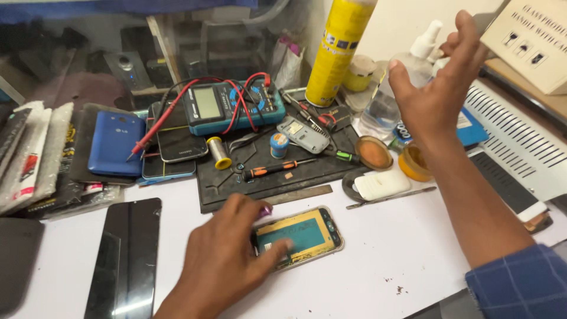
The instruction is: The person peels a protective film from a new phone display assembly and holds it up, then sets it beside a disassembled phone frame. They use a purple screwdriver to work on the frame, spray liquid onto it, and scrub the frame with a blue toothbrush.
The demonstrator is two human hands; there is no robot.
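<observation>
Gold-framed opened phone [304, 235] lies pinned under left hand [227, 260] fingertips; press flat and steady, while right hand [440, 88] hovers empty, fingers spread, beyond it.

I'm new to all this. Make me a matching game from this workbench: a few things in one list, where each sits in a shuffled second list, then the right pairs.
Things:
1. opened phone
2. spray can
3. multimeter
4. dark glass panel

Places:
A. standing upright at the back, left of the raised right hand
B. lying flat on the white table at the near left
C. under the fingers of the left hand
D. at the back of the black work mat, red leads draped over it

Pairs: 1-C, 2-A, 3-D, 4-B
</observation>
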